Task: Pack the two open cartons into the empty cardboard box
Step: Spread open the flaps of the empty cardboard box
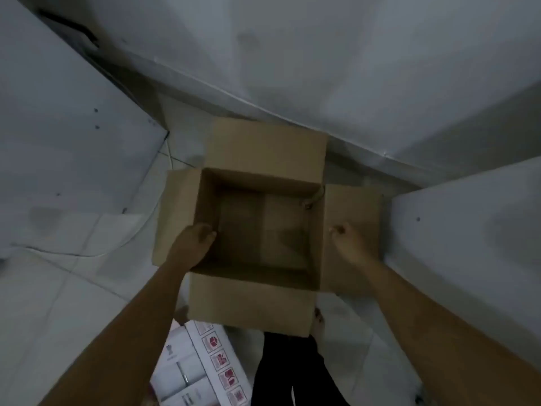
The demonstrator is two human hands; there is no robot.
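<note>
An empty brown cardboard box [263,177] stands on the floor below me with all its flaps spread open. My left hand [193,244] rests on the box's left wall edge, fingers curled over the rim. Over the right flap my right hand [348,244] hovers with its fingers curled in, holding nothing. A white carton [202,367] with red handling symbols on its side lies at the bottom, near my feet, partly hidden under the box's near flap. I cannot make out a second carton.
White walls [322,68] close in behind the box. A white panel [58,142] stands at the left and another white surface [468,244] at the right. A thin cable [123,241] runs over the tiled floor at the left. My dark trouser legs [292,373] show at the bottom.
</note>
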